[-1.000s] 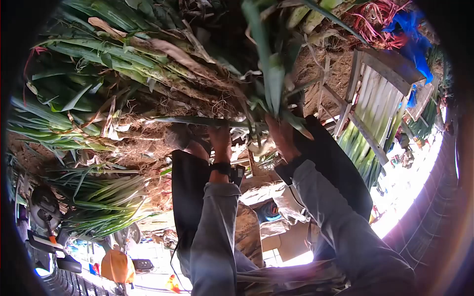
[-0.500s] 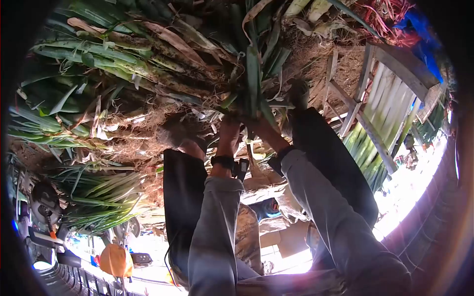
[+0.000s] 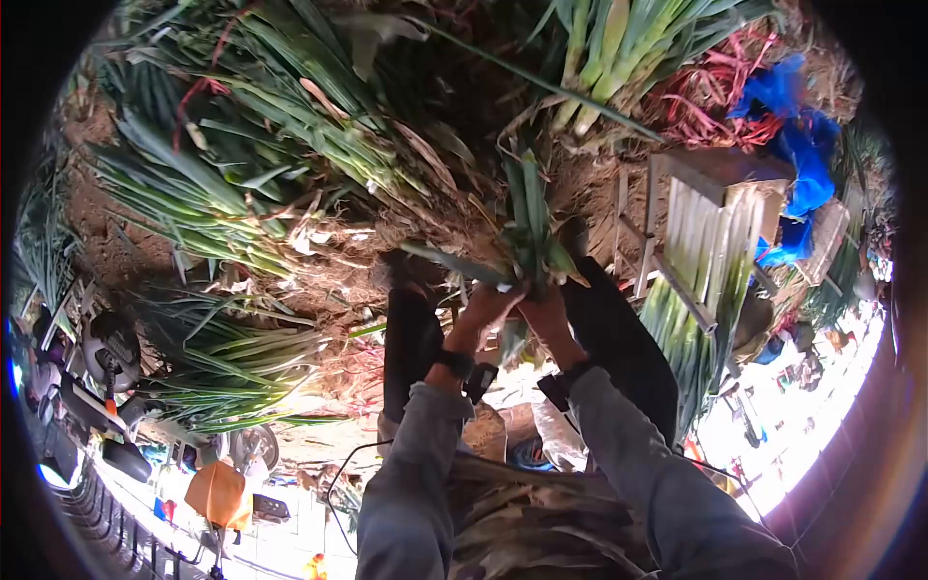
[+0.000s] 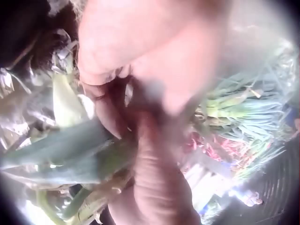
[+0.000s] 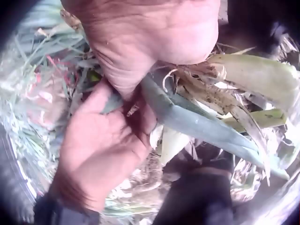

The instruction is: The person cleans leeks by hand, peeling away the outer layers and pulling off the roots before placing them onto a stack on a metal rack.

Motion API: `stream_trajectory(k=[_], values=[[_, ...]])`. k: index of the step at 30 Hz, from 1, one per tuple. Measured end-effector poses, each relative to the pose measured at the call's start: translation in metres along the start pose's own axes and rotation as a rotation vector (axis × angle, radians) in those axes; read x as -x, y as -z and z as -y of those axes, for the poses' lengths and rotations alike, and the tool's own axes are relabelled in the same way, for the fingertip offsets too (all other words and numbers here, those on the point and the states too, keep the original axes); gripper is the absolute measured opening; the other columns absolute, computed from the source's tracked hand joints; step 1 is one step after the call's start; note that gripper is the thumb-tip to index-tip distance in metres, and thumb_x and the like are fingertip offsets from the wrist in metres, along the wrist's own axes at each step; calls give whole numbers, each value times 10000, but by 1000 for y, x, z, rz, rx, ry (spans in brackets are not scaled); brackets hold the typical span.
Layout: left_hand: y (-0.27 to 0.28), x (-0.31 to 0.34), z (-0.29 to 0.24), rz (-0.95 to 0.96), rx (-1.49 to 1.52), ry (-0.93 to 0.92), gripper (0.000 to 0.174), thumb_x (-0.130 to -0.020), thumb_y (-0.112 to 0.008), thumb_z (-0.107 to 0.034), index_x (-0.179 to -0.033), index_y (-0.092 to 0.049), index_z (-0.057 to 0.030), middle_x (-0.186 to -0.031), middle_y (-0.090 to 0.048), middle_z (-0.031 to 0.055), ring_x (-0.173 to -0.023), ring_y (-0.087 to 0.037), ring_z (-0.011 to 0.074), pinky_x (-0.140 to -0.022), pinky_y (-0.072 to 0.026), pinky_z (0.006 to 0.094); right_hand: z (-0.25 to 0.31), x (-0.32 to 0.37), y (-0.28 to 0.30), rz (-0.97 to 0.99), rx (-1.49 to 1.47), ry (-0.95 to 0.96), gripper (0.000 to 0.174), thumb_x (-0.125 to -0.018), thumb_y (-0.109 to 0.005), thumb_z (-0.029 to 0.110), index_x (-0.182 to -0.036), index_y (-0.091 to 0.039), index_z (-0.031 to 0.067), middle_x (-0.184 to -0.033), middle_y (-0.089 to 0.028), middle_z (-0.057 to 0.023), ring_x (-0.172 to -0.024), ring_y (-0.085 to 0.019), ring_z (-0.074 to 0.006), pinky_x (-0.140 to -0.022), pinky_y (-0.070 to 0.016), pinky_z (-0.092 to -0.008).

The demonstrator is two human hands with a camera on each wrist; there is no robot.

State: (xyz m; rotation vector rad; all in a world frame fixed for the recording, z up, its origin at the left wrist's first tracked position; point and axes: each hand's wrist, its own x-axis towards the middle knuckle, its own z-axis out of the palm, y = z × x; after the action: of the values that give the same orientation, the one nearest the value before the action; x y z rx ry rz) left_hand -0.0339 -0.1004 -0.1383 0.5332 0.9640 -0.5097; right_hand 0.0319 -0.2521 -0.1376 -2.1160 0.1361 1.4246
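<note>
In the head view, my left hand (image 3: 480,311) and right hand (image 3: 549,317) meet in front of my body, at a large green onion (image 3: 530,208) whose leaves point away from me. My right hand grips the stalk, its broad green leaf (image 5: 201,126) and dry brown husk (image 5: 213,96) sticking out past the palm in the right wrist view. Against it, my left hand pinches with curled fingers, its palm partly showing in that view. Fingers of both hands overlap and hide the pinched spot. Another leaf (image 3: 454,261) slants off to the left.
Heaps of green onions (image 3: 290,126) with roots lie at the far left, and a loose bunch (image 3: 242,358) is nearer. To the right, a wooden rack (image 3: 715,179) holds pale-stalked onions. Behind it are red ties (image 3: 720,92) and blue plastic (image 3: 812,155).
My hands were apart, then came together round the green onion and drew back closer to my body. The head view has also shifted, showing more of the far onion heaps.
</note>
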Motion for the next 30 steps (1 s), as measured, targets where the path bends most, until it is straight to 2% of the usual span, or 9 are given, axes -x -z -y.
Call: stream_trajectory(k=[9, 14, 15, 16, 18, 24, 26, 28, 30], values=[[-48, 105, -20, 227, -8, 67, 508, -940, -724, -333, -1252, -623, 55, -1053, -703, 65, -937, -667, 156, -796, -542, 314, 88, 136, 56, -36, -556, -183, 387, -895, -713, 112, -1248, -615, -12, -1092, -702, -79, -961, -682, -157, -804, -563, -315], [-23, 109, 22, -226, -186, -98, 440, -968, -668, -289, -1285, -635, 14, -1011, -685, 71, -870, -642, 143, -744, -531, 307, 54, 133, 31, -130, -505, -268, 287, -890, -697, 68, -1164, -632, 14, -959, -678, -40, -785, -672, -170, -671, -539, -321], [-17, 113, 16, -312, 116, -66, 346, -974, -647, -256, -1193, -684, 9, -973, -679, 63, -834, -620, 125, -718, -514, 295, 48, 129, 33, -84, -246, -14, 280, -900, -697, 112, -1158, -637, 23, -950, -681, -49, -788, -675, -179, -679, -542, -323], [8, 105, 30, -399, -125, -145, 288, -975, -645, -225, -1149, -682, 2, -946, -668, 54, -814, -612, 119, -714, -512, 292, 22, 124, 41, -31, 20, 227, 277, -909, -697, 156, -1151, -641, 33, -941, -684, -59, -790, -678, -187, -686, -545, -325], [33, 111, 32, -393, 248, -296, 248, -983, -636, -188, -1161, -649, -17, -952, -669, 40, -831, -649, 139, -722, -534, 299, 55, 146, 36, 46, -612, -314, 251, -937, -672, 237, -1091, -660, 40, -919, -682, -69, -805, -681, -198, -713, -565, -342], [48, 127, -31, -537, 625, -321, 259, -987, -616, -174, -1172, -642, 5, -998, -667, 43, -887, -645, 140, -801, -532, 282, 80, 167, 44, 49, -708, -398, 262, -932, -669, 164, -1156, -634, 34, -946, -673, -75, -840, -679, -205, -769, -582, -350], [42, 134, -44, -606, 583, -392, 277, -981, -603, -166, -1185, -640, 19, -997, -656, 32, -865, -612, 124, -789, -507, 265, 100, 157, 51, 146, -463, -116, 331, -913, -654, 56, -1239, -596, 45, -1001, -672, -95, -897, -678, -236, -811, -576, -360], [41, 149, -54, -656, 566, -499, 280, -976, -591, -144, -1204, -632, 13, -1015, -644, 39, -839, -577, 126, -750, -480, 269, 155, 138, 73, 122, 495, 468, 512, -886, -587, -97, -1364, -531, 76, -1127, -667, -130, -1064, -655, -287, -938, -544, -386], [41, 177, -77, -829, 548, -487, 302, -991, -564, -130, -1265, -600, -7, -1057, -640, 52, -868, -585, 138, -779, -485, 281, 303, 104, 96, 40, 562, 732, 530, -908, -605, 38, -1420, -473, 74, -1239, -605, -150, -1151, -602, -300, -1010, -486, -402]])
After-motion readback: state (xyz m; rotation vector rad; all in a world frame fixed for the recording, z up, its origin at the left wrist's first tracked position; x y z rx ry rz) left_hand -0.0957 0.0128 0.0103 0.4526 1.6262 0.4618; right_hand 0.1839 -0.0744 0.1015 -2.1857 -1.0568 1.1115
